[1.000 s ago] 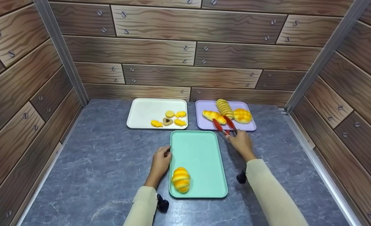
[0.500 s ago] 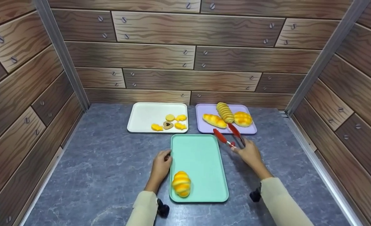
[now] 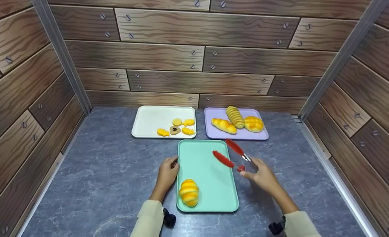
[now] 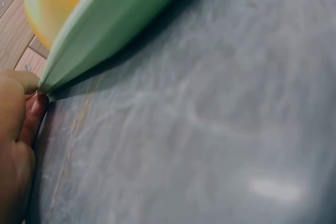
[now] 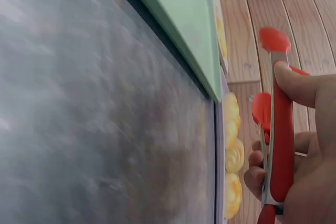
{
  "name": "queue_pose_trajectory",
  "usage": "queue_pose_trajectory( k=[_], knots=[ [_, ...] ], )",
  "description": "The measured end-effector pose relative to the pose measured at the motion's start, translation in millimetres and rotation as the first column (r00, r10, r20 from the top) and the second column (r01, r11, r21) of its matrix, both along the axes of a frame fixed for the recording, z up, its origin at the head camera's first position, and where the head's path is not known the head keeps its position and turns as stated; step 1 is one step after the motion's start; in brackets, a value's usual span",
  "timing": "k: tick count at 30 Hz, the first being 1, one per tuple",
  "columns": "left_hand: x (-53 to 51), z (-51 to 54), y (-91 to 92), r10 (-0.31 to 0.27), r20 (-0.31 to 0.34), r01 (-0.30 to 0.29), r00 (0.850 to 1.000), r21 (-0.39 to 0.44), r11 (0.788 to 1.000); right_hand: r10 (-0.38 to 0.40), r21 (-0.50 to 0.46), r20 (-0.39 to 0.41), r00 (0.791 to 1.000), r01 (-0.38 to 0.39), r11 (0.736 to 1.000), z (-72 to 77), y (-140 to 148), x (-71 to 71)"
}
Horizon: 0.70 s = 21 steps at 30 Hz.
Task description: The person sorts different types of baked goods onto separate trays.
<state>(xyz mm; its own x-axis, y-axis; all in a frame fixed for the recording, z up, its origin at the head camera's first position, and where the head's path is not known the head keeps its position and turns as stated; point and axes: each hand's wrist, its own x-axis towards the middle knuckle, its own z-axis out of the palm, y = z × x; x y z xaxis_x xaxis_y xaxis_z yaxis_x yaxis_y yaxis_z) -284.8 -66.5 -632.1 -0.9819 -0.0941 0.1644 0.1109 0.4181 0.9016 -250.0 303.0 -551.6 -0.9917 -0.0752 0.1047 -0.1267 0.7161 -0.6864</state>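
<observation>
My left hand (image 3: 167,174) holds the left edge of a mint-green tray (image 3: 210,194); in the left wrist view, thumb and finger pinch the rim. A plump ridged bread roll (image 3: 189,193), orange and yellow, lies in the tray's near left corner. My right hand (image 3: 263,176) grips red-tipped tongs (image 3: 223,159) beside the tray's right edge. Their two tips stand apart with nothing between them, over the tray's upper right part. In the right wrist view, the thumb lies along the red handle (image 5: 282,145) and the fingers curl behind.
Behind, a lilac tray (image 3: 214,134) carries a long bun (image 3: 224,125), a ridged brown loaf (image 3: 235,117) and a round bun (image 3: 254,124). To its left, a white tray (image 3: 151,120) bears several small biscuits (image 3: 175,130). Wood-patterned walls (image 3: 168,80) enclose the grey table (image 3: 109,164).
My right hand has drawn the tongs back from the long bun on the lilac tray, toward me and over the green tray. The buns stay in place; my left hand holds its position.
</observation>
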Motion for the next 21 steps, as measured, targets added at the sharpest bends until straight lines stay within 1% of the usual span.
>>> queue_pose_trajectory(
  k=[5,9,12,14,17,21],
  knots=[
    [0.9,0.2,-0.5,0.002,-0.01,-0.002,1.0,-0.005,1.0,0.088,-0.005,0.035,0.996,-0.087,0.996,-4.7,-11,21.9],
    [0.7,0.5,-0.8,0.009,-0.012,-0.009,1.0,0.005,1.0,0.149,-0.006,0.095,0.984,-0.149,0.989,-3.9,-17,35.5],
    [0.6,1.3,-1.0,0.015,-0.015,-0.015,1.0,0.012,1.0,0.195,-0.015,0.14,0.971,-0.195,0.981,-2.5,-21,43.1],
    [0.9,1.7,-1.0,0.015,-0.015,-0.014,1.0,0.015,1.0,0.225,-0.013,0.157,0.962,-0.226,0.974,-1.7,-23,47.3],
    [0.8,1.1,-0.7,0.01,-0.029,-0.01,1.0,0.006,1.0,0.284,0.0,0.158,0.946,-0.288,0.958,-1.1,-26,52.2],
    [0.6,0.3,0.0,0.009,-0.044,-0.009,0.999,-0.002,1.0,0.356,0.049,0.142,0.924,-0.366,0.929,-2.9,-32,57.4]
  ],
)
